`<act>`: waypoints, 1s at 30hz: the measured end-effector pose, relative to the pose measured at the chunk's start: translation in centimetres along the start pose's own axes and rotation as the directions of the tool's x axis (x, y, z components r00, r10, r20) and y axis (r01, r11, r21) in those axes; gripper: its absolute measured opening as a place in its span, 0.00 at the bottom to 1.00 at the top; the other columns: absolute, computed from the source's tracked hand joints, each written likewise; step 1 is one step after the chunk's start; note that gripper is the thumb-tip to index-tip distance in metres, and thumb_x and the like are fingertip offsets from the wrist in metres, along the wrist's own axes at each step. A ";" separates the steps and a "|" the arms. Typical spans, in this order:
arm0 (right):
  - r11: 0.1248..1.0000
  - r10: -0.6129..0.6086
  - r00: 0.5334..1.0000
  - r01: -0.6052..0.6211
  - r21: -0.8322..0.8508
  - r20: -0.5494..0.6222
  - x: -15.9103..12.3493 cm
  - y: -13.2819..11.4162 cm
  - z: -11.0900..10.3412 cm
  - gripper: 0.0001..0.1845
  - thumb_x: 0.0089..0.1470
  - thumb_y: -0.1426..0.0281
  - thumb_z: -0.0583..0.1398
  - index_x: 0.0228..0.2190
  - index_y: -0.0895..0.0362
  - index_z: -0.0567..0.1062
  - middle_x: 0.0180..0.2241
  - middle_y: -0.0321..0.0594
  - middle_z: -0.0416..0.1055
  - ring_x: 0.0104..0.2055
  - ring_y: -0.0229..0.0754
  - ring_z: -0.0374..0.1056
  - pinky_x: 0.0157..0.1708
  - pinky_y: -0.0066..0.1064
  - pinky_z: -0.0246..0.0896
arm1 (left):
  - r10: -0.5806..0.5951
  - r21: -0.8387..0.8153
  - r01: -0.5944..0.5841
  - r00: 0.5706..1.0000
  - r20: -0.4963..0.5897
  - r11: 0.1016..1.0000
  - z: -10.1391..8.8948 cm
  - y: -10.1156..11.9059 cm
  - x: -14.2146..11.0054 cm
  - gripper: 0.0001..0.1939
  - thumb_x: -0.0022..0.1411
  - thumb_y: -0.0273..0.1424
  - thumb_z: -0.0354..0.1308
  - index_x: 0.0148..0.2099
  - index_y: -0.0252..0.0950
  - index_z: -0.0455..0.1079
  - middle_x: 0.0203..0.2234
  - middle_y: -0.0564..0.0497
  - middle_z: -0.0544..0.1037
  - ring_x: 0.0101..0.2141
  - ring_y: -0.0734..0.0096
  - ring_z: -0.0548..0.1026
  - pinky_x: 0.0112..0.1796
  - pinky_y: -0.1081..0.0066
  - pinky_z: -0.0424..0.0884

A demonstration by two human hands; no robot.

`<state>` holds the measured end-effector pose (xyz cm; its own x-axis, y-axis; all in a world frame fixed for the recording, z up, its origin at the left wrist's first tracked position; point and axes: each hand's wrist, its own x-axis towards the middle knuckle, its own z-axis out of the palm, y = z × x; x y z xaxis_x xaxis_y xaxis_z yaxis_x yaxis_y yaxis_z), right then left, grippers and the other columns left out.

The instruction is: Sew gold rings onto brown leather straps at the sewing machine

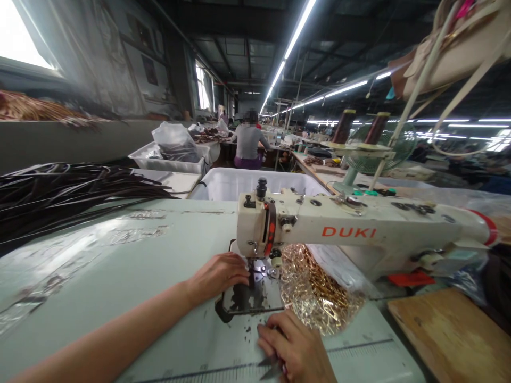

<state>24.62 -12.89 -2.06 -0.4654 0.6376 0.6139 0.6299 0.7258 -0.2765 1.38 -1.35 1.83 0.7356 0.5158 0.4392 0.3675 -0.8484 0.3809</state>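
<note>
My left hand (223,272) rests at the needle area of a white sewing machine (303,223) marked DUKI. Its fingers are bent and pressed together by the presser foot; a dark narrow piece shows at the fingertips, but I cannot make out what it is. Lower and to the right, my right hand (297,346) is closed around thread snips (270,368), whose pointed metal blades stick out beneath the fingers. Between the hands lies the worn metal bed plate (251,299). Just right of it, a clear plastic bag (319,290) holds many gold-coloured metal fittings.
Dark straps (72,194) are heaped on the table's left. Behind the machine stands a white bin (223,183). Thread cones (344,127) stand on a rack at the right, above a fan. A wooden board (451,330) lies at lower right. Farther off sits a person (250,141).
</note>
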 end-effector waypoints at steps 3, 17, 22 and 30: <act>0.999 -0.013 1.000 0.013 0.031 0.018 -0.1 0.2 -0.1 0.12 0.64 0.70 0.51 0.41 0.54 0.74 0.33 0.42 0.72 0.35 0.42 0.68 0.29 0.28 0.64 | -0.024 -0.009 0.024 1.000 -0.006 1.000 0.1 -1.1 0.1 0.11 0.66 0.35 0.55 0.42 0.37 0.77 0.36 0.49 0.80 0.38 0.68 0.76 0.46 0.69 0.69; 0.997 -0.024 0.999 0.027 -0.077 0.036 -0.4 0.7 0.3 0.09 0.61 0.70 0.54 0.40 0.53 0.74 0.32 0.41 0.73 0.34 0.42 0.70 0.28 0.28 0.65 | 0.004 -0.006 -0.003 0.989 0.145 1.000 -2.0 -4.0 2.7 0.15 0.61 0.37 0.62 0.49 0.38 0.74 0.46 0.47 0.77 0.47 0.61 0.73 0.50 0.66 0.68; 0.994 -0.042 0.997 0.049 -0.094 0.068 -0.1 0.8 0.0 0.07 0.59 0.73 0.56 0.39 0.54 0.73 0.32 0.39 0.73 0.33 0.41 0.70 0.26 0.27 0.63 | 0.062 0.014 -0.066 0.974 0.220 0.998 -2.0 -5.1 2.8 0.11 0.63 0.34 0.59 0.46 0.37 0.75 0.43 0.47 0.79 0.44 0.64 0.75 0.47 0.70 0.70; 0.999 -0.033 0.999 0.032 -0.016 -0.026 0.7 -0.2 -0.4 0.10 0.63 0.71 0.53 0.37 0.56 0.74 0.30 0.40 0.72 0.32 0.42 0.69 0.25 0.28 0.63 | -0.006 0.198 -0.036 0.979 0.203 0.980 -2.0 -2.6 2.0 0.14 0.69 0.35 0.50 0.40 0.37 0.75 0.42 0.48 0.79 0.45 0.65 0.75 0.50 0.67 0.67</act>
<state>24.42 -12.72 -1.27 -0.4693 0.6068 0.6415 0.6243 0.7418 -0.2449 0.73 2.09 3.32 0.8339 0.4856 0.2622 0.4466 -0.8729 0.1962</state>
